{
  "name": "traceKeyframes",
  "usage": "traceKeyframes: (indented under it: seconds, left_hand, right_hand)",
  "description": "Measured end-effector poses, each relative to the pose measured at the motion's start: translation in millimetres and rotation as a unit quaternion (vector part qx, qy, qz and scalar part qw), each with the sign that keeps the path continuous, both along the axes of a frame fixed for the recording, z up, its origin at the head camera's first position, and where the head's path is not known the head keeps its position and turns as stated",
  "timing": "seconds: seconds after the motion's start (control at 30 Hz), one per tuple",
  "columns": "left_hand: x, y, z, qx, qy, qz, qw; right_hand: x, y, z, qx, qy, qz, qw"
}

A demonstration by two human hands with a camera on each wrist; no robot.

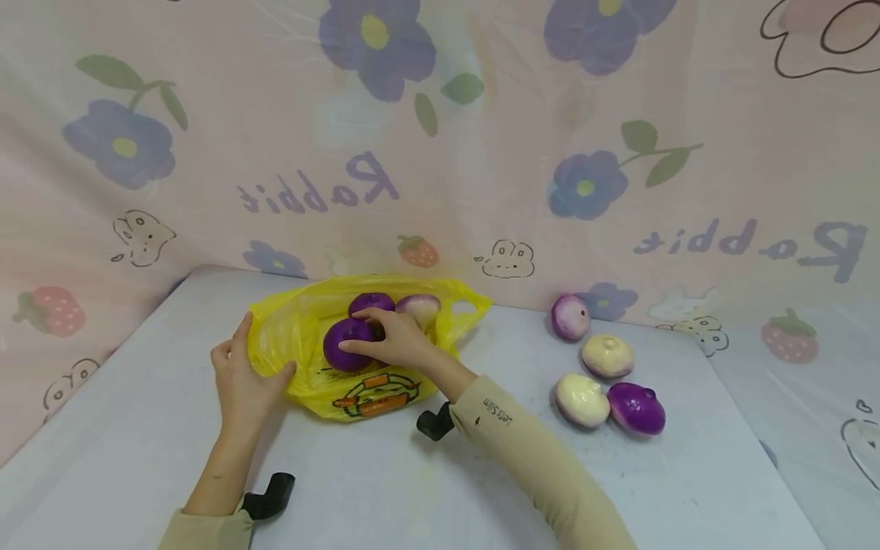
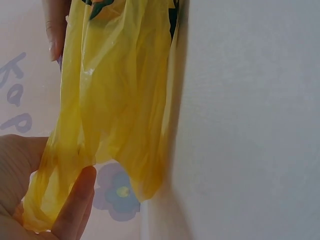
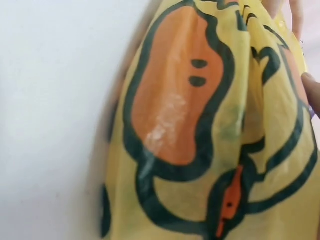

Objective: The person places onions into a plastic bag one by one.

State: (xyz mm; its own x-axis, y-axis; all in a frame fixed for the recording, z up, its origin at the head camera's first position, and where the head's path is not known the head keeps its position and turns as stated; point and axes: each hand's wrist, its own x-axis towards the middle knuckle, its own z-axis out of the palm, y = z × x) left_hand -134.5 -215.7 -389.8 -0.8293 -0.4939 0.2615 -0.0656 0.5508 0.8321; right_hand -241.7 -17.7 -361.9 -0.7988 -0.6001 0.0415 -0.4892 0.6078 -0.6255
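Note:
A yellow plastic bag point(image 1: 302, 305) with a cartoon print lies with its mouth spread. My left hand point(image 1: 246, 386) holds the bag's left edge, thumb in front and fingers behind; the left wrist view shows the bag's plastic point(image 2: 115, 100) running between thumb and fingers. Inside the mouth, my right hand point(image 1: 392, 340) grips a glossy purple onion point(image 1: 344, 353) between thumb and fingers. Behind it in the bag sit another purple onion point(image 1: 367, 302) and a pale pinkish onion point(image 1: 421, 307). In the right wrist view the printed bag point(image 3: 175, 100) hides most of the right hand.
Right of the bag on the white table point(image 1: 385, 489) are a pink-purple onion point(image 1: 569, 318), two cream onions, one farther back point(image 1: 608, 356) and one nearer point(image 1: 581, 400), and a dark purple onion point(image 1: 638, 409). A patterned curtain point(image 1: 440, 168) hangs behind the table.

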Motion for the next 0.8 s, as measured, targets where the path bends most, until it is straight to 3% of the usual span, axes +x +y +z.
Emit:
traceKeyframes:
  seconds: [0.23, 0.43, 0.7, 0.8]
  left_hand:
    - [-0.2, 1.6, -0.4, 0.0, -0.002, -0.005, 1.0]
    - [-0.8, 2.0, 0.4, -0.004, 0.0, -0.005, 1.0]
    - [-0.3, 0.3, -0.8, -0.012, 0.013, -0.006, 0.9998]
    - [0.0, -0.2, -0.5, -0.013, 0.015, -0.005, 0.9998]
  right_hand:
    - [3.7, 1.1, -4.2, 0.067, 0.014, 0.008, 0.9976]
    - [7.8, 1.5, -0.3, 0.116, 0.045, 0.054, 0.9908]
    - [5.0, 12.4, 1.4, 0.037, 0.024, 0.045, 0.998]
    - [5.8, 18.8, 4.7, -0.01, -0.005, 0.041, 0.9991]
